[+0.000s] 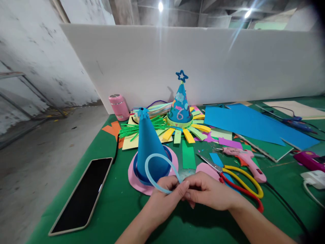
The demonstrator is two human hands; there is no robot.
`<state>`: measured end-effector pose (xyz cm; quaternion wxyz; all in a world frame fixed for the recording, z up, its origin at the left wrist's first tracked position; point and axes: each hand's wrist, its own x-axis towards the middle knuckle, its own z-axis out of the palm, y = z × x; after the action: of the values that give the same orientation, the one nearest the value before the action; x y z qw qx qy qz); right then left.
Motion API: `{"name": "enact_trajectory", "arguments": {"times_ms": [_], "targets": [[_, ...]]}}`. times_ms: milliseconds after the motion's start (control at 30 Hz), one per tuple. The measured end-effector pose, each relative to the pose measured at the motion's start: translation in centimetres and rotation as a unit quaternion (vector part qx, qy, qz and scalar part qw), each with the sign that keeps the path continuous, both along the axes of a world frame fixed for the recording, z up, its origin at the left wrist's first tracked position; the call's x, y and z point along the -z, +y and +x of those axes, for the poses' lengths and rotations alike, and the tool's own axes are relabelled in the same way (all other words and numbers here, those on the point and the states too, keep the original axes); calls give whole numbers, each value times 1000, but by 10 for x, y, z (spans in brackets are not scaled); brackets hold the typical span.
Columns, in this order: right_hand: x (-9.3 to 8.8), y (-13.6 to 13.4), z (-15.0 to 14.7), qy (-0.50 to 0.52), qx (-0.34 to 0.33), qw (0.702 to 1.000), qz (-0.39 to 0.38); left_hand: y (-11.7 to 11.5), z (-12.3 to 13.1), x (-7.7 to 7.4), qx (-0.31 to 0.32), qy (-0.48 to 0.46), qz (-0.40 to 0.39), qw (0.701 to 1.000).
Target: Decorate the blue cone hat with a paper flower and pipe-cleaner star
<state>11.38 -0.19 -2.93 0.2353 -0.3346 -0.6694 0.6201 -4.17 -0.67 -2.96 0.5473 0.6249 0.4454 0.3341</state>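
Loop [157, 156], lt-blue, stood up btwn your L hand [166, 196] & R hand [209, 194], both pinching its base; prob. light, springy, could kink, so best held low; blue cone [149, 142] just beyond them.

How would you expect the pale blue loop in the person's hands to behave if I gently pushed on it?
The pale blue loop is probably light and easily bent, being a thin strand curved into a rounded arc. It may also be somewhat springy, since that arc stands out beyond the left hand without visibly drooping.
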Motion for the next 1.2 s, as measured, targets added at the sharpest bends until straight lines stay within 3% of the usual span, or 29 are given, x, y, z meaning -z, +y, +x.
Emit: {"name": "enact_trajectory", "arguments": {"times_ms": [100, 300, 733, 833, 933, 1033, 1200], "targets": [[3, -1, -2, -6, 13, 1000, 6, -1, 1, 3, -37, 15, 45, 998], [7, -2, -1, 0, 40, 999, -15, -7, 1, 3, -41, 69, 169, 982], [4, -1, 2, 6, 13, 1000, 8, -12, 1, -4, 15, 135, 187, 973], [2, -3, 0, -25, 44, 995, 83, -13, 0, -2, -35, 114, 172, 978], [2, -5, -1, -48, 114, 972, 201, -11, 0, 1, -97, 52, 129, 986], [3, -6, -1, -41, 166, 925, 339, -9, 0, 2, -145, -15, 86, 986], [4, -8, -3, -83, 174, 840, 508, -7, 2, 6, -158, -54, 16, 986]]}}
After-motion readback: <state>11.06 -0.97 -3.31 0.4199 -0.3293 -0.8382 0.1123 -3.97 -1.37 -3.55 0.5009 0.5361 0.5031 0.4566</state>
